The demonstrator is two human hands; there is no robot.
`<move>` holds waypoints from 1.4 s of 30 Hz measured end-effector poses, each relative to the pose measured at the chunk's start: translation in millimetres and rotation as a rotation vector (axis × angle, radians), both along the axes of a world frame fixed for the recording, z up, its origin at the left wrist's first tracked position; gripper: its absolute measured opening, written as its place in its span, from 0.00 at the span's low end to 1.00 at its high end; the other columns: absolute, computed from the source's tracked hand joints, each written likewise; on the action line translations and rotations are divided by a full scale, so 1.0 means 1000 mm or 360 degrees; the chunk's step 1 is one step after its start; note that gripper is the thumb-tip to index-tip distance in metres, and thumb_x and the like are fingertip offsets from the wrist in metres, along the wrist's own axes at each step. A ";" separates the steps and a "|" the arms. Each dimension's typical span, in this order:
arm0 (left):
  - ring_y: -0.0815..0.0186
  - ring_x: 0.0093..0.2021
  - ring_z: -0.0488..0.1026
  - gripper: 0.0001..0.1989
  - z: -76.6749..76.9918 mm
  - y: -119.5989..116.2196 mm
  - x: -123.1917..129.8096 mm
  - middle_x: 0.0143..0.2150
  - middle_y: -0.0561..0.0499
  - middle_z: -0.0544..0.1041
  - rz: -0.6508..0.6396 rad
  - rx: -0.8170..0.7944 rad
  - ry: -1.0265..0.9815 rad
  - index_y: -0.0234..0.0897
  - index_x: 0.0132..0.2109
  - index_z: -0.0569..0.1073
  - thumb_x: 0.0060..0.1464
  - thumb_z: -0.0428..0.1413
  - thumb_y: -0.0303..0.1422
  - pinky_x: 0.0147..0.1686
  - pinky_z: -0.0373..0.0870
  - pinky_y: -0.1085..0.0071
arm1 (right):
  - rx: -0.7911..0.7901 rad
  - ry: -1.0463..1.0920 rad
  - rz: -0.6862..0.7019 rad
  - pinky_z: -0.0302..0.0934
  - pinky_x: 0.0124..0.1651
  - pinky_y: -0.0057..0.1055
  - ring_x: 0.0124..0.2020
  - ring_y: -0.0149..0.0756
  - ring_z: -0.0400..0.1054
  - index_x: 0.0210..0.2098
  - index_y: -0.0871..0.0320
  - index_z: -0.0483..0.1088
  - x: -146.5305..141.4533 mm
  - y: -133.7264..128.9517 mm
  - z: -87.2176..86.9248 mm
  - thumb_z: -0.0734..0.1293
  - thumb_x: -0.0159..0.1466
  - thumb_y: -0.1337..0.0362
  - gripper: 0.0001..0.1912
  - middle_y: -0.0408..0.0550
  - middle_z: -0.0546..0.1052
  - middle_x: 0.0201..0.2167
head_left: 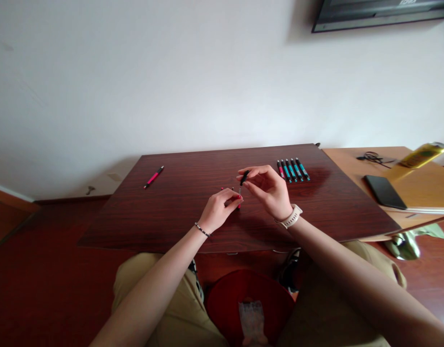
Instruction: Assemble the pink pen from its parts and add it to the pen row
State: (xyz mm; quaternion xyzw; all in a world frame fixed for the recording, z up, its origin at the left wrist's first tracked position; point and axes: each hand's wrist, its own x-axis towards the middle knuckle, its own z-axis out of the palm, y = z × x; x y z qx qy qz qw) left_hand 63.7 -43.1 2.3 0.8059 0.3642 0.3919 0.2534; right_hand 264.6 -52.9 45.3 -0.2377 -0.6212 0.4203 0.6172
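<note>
My left hand (221, 208) pinches the pink pen barrel (239, 206) over the middle of the table. A thin refill (240, 190) stands up out of that barrel. Just above it, my right hand (267, 189) holds the black pen section (244, 177) between thumb and fingers, close to the refill's upper end. Small pen parts (227, 188) lie on the table behind my left hand, partly hidden by it. To the right, a pink pen (280, 169) lies in a row with several teal pens (293, 169). Another pink pen (153, 177) lies alone at the left.
The dark wooden table (186, 226) stands against a white wall. On a lighter desk (424, 185) at the right are a black phone (384, 192), a dark cable (374, 157) and a yellow can (420, 155). A red stool (222, 294) with a clear packet (251, 318) sits between my legs.
</note>
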 end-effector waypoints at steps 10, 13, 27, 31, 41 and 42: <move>0.62 0.42 0.80 0.09 -0.003 0.001 0.000 0.41 0.50 0.83 0.0013 -0.0014 0.0014 0.40 0.43 0.80 0.70 0.60 0.39 0.47 0.74 0.67 | 0.0049 -0.0109 0.0019 0.74 0.61 0.46 0.55 0.43 0.79 0.47 0.51 0.73 0.002 -0.002 -0.004 0.75 0.70 0.57 0.11 0.52 0.81 0.55; 0.62 0.43 0.80 0.08 -0.004 0.001 -0.001 0.42 0.50 0.83 0.0015 -0.0014 0.0015 0.40 0.44 0.80 0.70 0.60 0.39 0.46 0.73 0.68 | 0.0072 -0.0134 0.0029 0.74 0.61 0.46 0.55 0.43 0.79 0.48 0.51 0.73 0.002 -0.002 -0.005 0.74 0.70 0.58 0.10 0.52 0.80 0.55; 0.61 0.43 0.81 0.08 -0.004 0.001 -0.001 0.42 0.49 0.83 0.0002 -0.0018 -0.0008 0.41 0.44 0.80 0.70 0.60 0.39 0.47 0.74 0.66 | 0.0099 -0.0232 -0.0014 0.75 0.60 0.46 0.55 0.43 0.79 0.48 0.51 0.74 0.004 -0.003 -0.004 0.73 0.71 0.58 0.09 0.53 0.80 0.56; 0.60 0.43 0.81 0.08 -0.004 0.001 -0.001 0.42 0.49 0.84 -0.0004 -0.0017 -0.0009 0.41 0.44 0.80 0.70 0.60 0.39 0.48 0.74 0.65 | 0.0125 -0.0269 -0.0011 0.75 0.59 0.46 0.54 0.43 0.79 0.49 0.51 0.74 0.005 -0.004 -0.003 0.72 0.72 0.58 0.08 0.53 0.80 0.56; 0.61 0.43 0.81 0.08 -0.004 0.001 -0.001 0.42 0.49 0.84 0.0009 -0.0011 0.0005 0.41 0.44 0.80 0.69 0.60 0.39 0.47 0.74 0.66 | 0.0121 -0.0233 -0.0072 0.76 0.58 0.44 0.54 0.42 0.79 0.47 0.51 0.73 0.002 -0.005 -0.006 0.73 0.72 0.57 0.08 0.52 0.81 0.55; 0.61 0.43 0.81 0.08 -0.004 0.001 -0.001 0.42 0.49 0.84 0.0011 -0.0012 0.0005 0.41 0.44 0.80 0.69 0.60 0.39 0.47 0.74 0.66 | 0.0122 -0.0232 -0.0080 0.76 0.58 0.44 0.54 0.42 0.79 0.47 0.51 0.73 0.002 -0.004 -0.006 0.73 0.72 0.57 0.08 0.52 0.81 0.55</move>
